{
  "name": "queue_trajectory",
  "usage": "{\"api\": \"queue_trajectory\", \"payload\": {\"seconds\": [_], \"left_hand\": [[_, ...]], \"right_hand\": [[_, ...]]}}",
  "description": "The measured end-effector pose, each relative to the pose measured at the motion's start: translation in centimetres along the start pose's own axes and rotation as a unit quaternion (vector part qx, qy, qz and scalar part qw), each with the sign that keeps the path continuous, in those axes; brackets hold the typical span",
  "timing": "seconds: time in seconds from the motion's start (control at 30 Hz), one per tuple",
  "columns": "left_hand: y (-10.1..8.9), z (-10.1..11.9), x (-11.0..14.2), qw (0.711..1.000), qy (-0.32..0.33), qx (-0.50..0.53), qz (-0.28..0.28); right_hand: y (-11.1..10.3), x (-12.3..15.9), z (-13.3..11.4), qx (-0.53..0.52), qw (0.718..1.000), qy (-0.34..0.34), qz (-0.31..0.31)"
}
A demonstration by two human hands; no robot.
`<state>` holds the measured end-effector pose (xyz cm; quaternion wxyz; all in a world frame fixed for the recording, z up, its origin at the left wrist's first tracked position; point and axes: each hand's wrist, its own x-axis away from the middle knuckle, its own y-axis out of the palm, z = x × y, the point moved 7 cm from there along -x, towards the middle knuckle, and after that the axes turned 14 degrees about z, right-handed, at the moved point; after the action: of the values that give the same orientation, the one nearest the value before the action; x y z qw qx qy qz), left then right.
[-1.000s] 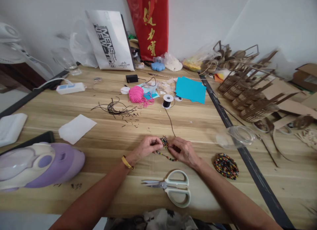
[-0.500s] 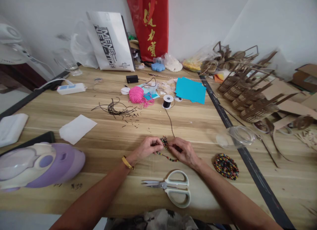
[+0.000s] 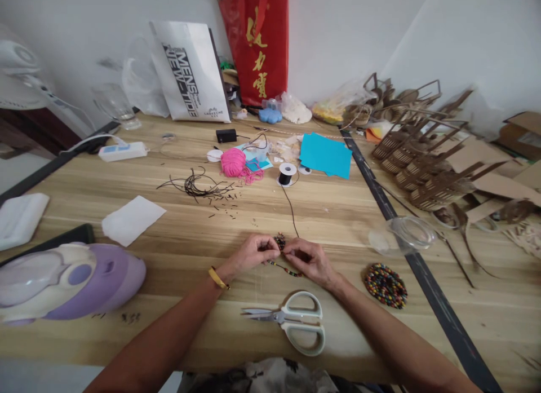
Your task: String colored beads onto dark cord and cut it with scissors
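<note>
My left hand (image 3: 252,252) and my right hand (image 3: 310,260) rest close together on the wooden table (image 3: 329,207), fingers pinched on a string of small coloured beads (image 3: 284,267). A cluster of the beads (image 3: 279,241) shows between the fingertips. A thin black cord (image 3: 291,208) runs from the hands back to a spool of black thread (image 3: 286,173). A gold bangle (image 3: 217,278) is on my left wrist.
White-handled scissors (image 3: 296,321) lie just in front of my arms. A pile of coloured beads (image 3: 385,285) and a clear lid (image 3: 403,234) sit to the right. A purple device (image 3: 67,280) and white paper (image 3: 132,219) are at left; pink yarn (image 3: 233,162), blue sheet (image 3: 325,154), cardboard pieces (image 3: 426,156) behind.
My two hands have drawn slightly closer together over the bead cluster. Nothing else on the table has moved.
</note>
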<state>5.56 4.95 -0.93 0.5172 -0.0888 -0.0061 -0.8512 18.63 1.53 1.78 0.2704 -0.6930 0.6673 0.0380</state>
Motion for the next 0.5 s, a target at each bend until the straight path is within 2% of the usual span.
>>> {"api": "queue_trajectory", "payload": {"seconds": [0.5], "left_hand": [[0.24, 0.42, 0.09, 1.000, 0.025, -0.016, -0.006]], "right_hand": [[0.07, 0.26, 0.38, -0.004, 1.000, 0.014, -0.011]]}}
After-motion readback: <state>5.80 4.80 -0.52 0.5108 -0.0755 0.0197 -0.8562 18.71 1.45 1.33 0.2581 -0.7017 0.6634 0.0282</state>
